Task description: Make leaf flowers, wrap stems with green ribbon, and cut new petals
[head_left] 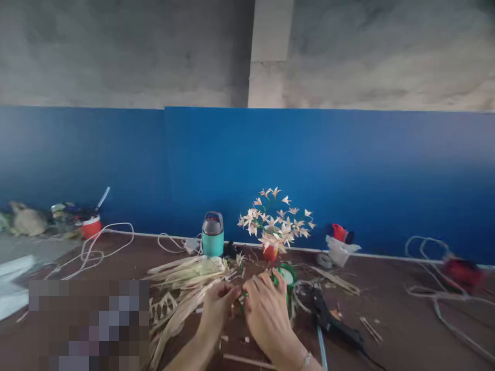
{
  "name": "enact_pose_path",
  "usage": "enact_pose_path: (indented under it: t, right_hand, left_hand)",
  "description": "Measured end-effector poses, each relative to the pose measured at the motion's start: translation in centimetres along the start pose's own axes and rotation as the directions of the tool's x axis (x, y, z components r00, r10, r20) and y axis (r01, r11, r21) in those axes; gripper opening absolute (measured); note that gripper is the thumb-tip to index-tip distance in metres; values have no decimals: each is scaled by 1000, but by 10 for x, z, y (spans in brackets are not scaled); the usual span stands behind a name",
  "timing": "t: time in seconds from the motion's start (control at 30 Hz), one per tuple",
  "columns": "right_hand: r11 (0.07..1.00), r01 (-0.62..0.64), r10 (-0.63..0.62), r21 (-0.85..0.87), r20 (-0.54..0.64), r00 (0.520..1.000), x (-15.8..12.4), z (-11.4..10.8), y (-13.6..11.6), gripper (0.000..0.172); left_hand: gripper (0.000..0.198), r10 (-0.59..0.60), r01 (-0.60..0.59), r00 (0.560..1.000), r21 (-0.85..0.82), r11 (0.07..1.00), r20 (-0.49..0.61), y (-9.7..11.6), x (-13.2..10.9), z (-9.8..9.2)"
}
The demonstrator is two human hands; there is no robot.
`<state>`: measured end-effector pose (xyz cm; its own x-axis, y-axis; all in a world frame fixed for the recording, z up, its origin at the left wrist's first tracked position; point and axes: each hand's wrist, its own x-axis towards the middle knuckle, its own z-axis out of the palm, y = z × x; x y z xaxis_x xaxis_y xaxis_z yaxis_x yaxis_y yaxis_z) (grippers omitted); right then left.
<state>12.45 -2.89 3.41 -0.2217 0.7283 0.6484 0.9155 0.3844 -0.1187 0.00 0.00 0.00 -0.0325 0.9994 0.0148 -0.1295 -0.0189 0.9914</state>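
My left hand (217, 305) is closed in a pinch over the brown tabletop. Right beside it, my right hand (266, 308) bends its fingers inward. Between the fingertips shows a small green and pale piece, mostly hidden, whose kind I cannot make out. A roll of green tape (289, 269) lies just beyond my right hand. Dried pale husks (189, 275) are heaped beyond and to the left of my left hand. Behind the hands, a bunch of pale husk-like flowers (284, 234) on green stems stands in an orange-red pot (269, 252).
A black glue gun (336, 324) with its cord lies to the right. At the back stand a turquoise flask (212, 237) and a white plastic bag (341, 250) with something red. White cords (93, 252) loop at the left. A blue wall panel (216, 159) closes off the back.
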Motion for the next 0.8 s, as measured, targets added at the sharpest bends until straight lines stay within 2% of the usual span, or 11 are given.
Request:
enact_pose_path:
  t: [0.13, 0.23, 0.43, 0.57, 0.7, 0.8]
  right_hand:
    - [1000, 23, -23, 7, -45, 999, -3, 4, 4, 16]
    - [997, 45, -41, 58, -61, 997, -1, 2, 6, 17]
    - [977, -32, 30, 212, 14, 999, 9, -21, 11, 20]
    - [929, -128, 93, 347, 114, 989, 15, -34, 13, 18]
    - [817, -295, 179, 496, 268, 947, 18, -35, 17, 11]
    - [612, -472, 193, 634, 459, 867, 18, -31, 22, 8]
  left_hand:
    - [44, -34, 35, 999, -34, 999, 14, -9, 2, 0]
    - [44, -50, 57, 996, -97, 994, 75, -2, 2, 0]
    - [33, 92, -82, 965, -48, 995, 245, 28, -4, -3]
    - [27, 154, -163, 947, 9, 987, 281, 35, -6, -5]
    - [23, 215, -227, 939, 11, 974, 269, 37, -6, -7]
    - [24, 217, -231, 934, 16, 973, 286, 38, -6, -9]
